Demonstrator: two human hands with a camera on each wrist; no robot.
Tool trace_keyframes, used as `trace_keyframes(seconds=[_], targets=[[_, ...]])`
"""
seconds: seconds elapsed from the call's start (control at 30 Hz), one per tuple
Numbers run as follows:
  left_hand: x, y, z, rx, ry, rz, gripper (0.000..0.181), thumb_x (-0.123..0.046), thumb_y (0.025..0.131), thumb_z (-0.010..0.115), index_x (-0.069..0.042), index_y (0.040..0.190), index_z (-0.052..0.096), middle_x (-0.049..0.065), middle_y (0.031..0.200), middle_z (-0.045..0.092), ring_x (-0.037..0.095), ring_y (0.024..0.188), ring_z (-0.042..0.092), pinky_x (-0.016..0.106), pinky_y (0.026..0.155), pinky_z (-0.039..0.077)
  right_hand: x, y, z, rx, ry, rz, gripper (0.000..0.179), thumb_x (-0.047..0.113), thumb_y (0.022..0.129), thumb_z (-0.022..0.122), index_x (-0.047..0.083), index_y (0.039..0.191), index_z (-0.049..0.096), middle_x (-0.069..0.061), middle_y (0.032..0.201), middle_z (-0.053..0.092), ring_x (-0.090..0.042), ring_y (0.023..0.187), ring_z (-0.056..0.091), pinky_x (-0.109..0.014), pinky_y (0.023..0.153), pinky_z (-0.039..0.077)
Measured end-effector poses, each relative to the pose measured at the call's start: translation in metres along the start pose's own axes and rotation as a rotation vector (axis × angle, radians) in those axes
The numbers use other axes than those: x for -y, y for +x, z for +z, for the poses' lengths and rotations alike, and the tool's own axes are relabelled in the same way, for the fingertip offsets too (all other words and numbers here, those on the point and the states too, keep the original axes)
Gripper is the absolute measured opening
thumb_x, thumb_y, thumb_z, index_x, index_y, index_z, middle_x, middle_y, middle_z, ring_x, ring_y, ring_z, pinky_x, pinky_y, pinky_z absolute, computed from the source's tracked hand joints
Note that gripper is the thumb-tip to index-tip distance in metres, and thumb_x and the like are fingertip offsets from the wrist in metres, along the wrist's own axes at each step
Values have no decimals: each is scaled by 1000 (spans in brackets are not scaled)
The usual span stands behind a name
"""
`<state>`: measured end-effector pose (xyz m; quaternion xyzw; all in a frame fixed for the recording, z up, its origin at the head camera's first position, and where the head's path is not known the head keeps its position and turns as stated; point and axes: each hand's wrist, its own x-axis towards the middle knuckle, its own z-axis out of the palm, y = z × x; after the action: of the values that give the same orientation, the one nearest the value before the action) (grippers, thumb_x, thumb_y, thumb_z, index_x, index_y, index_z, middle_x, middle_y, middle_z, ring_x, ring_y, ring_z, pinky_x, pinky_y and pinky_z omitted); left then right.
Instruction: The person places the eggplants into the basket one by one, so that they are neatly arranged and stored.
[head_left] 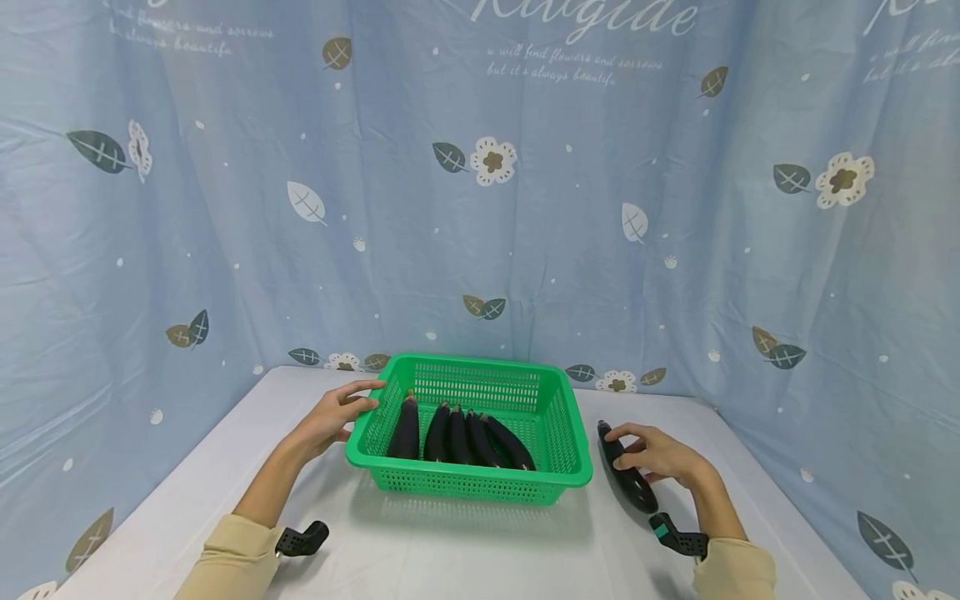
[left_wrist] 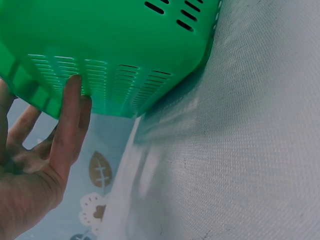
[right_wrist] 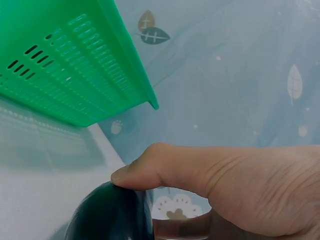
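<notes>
A green plastic basket [head_left: 468, 482] stands on the table with several dark eggplants [head_left: 437, 435] lying side by side in its left and middle part. My left hand [head_left: 330, 419] holds the basket's left rim; in the left wrist view two fingers [left_wrist: 71, 107] lie against the slotted outer wall under the rim. To the right of the basket, my right hand [head_left: 660, 454] pinches another eggplant [head_left: 633, 486] near its stem end, thumb on one side and fingers on the other. In the right wrist view the thumb [right_wrist: 142, 172] presses on its glossy dark skin.
A white cloth covers the table [head_left: 450, 558]. Behind it hangs a blue curtain [head_left: 562, 208] with leaves and flowers. Each wrist carries a black camera mount, the left mount [head_left: 302, 540] and the right mount [head_left: 678, 536] both low over the table.
</notes>
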<state>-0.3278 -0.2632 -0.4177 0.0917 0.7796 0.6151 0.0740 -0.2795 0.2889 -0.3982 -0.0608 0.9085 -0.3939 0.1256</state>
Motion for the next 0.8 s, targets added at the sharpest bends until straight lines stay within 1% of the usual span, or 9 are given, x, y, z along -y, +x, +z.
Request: trace_keyframes(seconds=[0.13, 0.37, 0.57, 0.8], targets=[[-1, -1, 0, -2, -3, 0, 57, -38, 95, 64, -22, 147, 45, 17, 157, 33, 44, 141, 34, 49, 85, 55, 2, 0, -1, -23, -1, -6, 50, 18, 87, 72, 9, 133, 55, -17, 115, 64, -23, 99, 63, -43, 71, 54], [-1, -1, 1, -6, -6, -2, 56, -38, 95, 64, -23, 147, 46, 18, 155, 36, 43, 140, 37, 46, 82, 57, 3, -2, -2, -77, 14, -13, 53, 20, 86, 72, 10, 135, 54, -19, 122, 62, -23, 101, 61, -40, 72, 54], [0, 0, 0, -6, -3, -5, 57, -38, 95, 64, -22, 147, 46, 18, 155, 35, 43, 140, 37, 46, 82, 56, 2, -1, -3, -103, 27, 3, 54, 21, 86, 71, 10, 136, 53, -20, 122, 62, -23, 101, 61, -41, 73, 55], [1, 1, 0, -1, 0, -4, 58, -39, 95, 64, -22, 147, 45, 18, 158, 30, 43, 142, 33, 48, 85, 55, 5, 0, -5, -117, 50, -3, 53, 22, 88, 70, 8, 136, 52, -21, 124, 61, -23, 101, 61, -43, 76, 56]])
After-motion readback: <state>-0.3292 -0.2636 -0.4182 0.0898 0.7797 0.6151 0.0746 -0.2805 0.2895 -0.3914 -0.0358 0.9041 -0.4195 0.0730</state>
